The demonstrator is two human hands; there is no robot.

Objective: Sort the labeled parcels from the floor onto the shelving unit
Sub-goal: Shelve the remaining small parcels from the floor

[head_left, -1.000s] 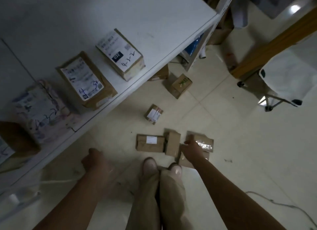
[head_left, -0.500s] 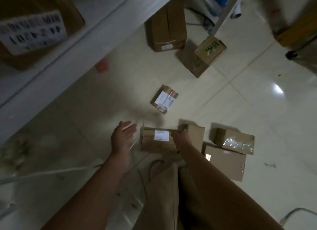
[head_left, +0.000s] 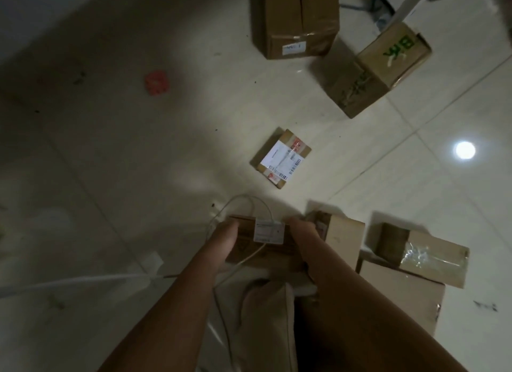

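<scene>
A flat brown parcel (head_left: 266, 249) with a small white label lies on the floor just ahead of my feet. My left hand (head_left: 224, 238) grips its left end and my right hand (head_left: 302, 233) grips its right end. A small labeled parcel (head_left: 280, 158) lies a little farther out. To the right sit a pale box (head_left: 343, 238), a taped box (head_left: 424, 254) and a flat box (head_left: 401, 297) under it. The shelving unit is out of view except one white post (head_left: 410, 3).
A large carton (head_left: 299, 19) and a box with green print (head_left: 388, 67) stand at the top. A thin white cable (head_left: 243, 205) loops over the held parcel. A thicker white cord (head_left: 69, 281) runs left. A red scrap (head_left: 156, 82) lies on the tiles.
The view has dropped from the shelf to the floor. My left hand came in from the left, and both hands now hold the ends of the labeled flat parcel.
</scene>
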